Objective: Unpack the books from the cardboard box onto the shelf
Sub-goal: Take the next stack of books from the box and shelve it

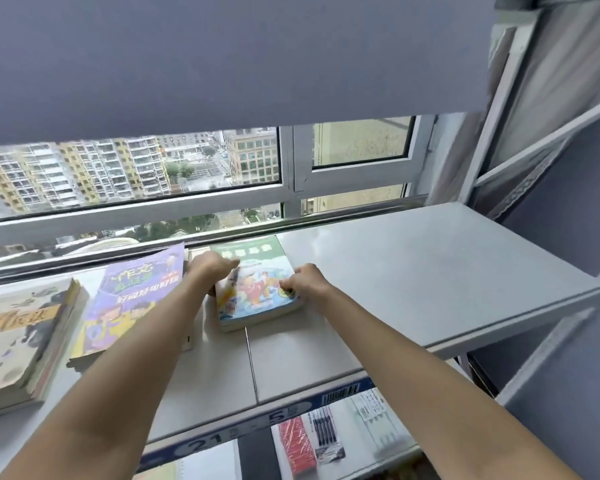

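A green and blue cartoon-covered book [257,299] lies flat on the white top shelf [413,278], on top of another book. My left hand [211,268] touches its left edge with the fingers pointing right. My right hand [303,280] is curled at the book's right edge, fingertips on the cover and side. A purple book [132,299] leans tilted to the left of my left arm. A beige stack of books [18,337] lies at the far left. The cardboard box is out of view.
A window with a metal rail [187,237] runs behind the shelf, under a grey blind. The lower shelf [326,441] holds packs of pens and red items. A shelf upright [492,133] stands at the right.
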